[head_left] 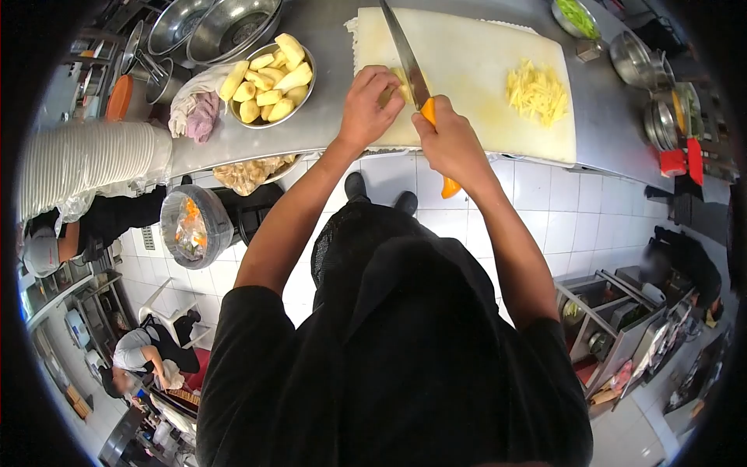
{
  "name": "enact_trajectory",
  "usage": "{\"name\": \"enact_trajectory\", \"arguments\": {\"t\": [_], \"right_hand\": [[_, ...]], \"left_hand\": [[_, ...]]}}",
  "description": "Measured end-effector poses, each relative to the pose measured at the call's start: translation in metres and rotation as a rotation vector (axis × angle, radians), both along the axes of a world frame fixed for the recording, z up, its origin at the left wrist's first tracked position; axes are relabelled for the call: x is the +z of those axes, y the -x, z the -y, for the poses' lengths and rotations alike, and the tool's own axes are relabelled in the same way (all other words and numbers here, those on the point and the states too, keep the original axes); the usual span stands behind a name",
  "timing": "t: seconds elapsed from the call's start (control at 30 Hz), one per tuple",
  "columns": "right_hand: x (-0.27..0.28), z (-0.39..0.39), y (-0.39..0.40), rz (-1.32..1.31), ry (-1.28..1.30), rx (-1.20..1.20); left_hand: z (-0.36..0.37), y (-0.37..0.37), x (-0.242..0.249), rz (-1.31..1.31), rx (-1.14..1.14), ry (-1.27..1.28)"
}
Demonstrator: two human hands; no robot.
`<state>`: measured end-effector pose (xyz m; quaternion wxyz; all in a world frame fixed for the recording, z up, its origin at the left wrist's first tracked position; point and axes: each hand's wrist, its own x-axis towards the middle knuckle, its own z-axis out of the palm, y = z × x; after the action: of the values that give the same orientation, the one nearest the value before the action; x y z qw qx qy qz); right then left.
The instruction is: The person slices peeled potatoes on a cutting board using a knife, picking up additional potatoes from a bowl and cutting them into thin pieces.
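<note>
On the white cutting board (475,47), my left hand (372,107) presses with curled fingers on a pale yellow piece of peeled vegetable (401,84), partly hidden by the fingers. My right hand (451,140) is closed around the orange handle of a kitchen knife (407,54). Its long blade points away from me and stands right beside the piece; whether it touches is hard to see. A pile of thin pale yellow strips (537,92) lies on the board's right side. To the left, a metal bowl (310,92) holds several whole peeled pale yellow vegetables (268,82).
Metal bowls (233,31), a cloth (194,105) and stacked white containers (93,167) occupy the counter's left. At its right are a bowl of green vegetable (576,17) and metal pots (634,58). A lined scrap bin (222,222) stands below. Other people are at both sides.
</note>
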<state>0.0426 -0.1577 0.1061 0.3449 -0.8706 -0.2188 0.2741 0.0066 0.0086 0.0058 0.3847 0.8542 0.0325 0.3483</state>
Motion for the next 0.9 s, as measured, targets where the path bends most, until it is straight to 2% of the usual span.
{"name": "enact_trajectory", "arguments": {"t": [0.1,0.4,0.5,0.9], "right_hand": [[0.01,0.009,0.007,-0.025,0.031,0.014],[0.01,0.013,0.012,-0.025,0.031,0.033],[0.01,0.012,0.012,-0.018,0.027,0.036],[-0.001,0.008,0.007,-0.048,0.012,0.038]], "left_hand": [[0.003,-0.001,0.0,0.006,-0.004,0.084],[0.003,0.0,0.001,-0.005,-0.001,0.112],[0.0,0.0,-0.001,0.011,-0.006,0.022],[0.001,0.0,0.001,0.01,0.005,0.001]]}}
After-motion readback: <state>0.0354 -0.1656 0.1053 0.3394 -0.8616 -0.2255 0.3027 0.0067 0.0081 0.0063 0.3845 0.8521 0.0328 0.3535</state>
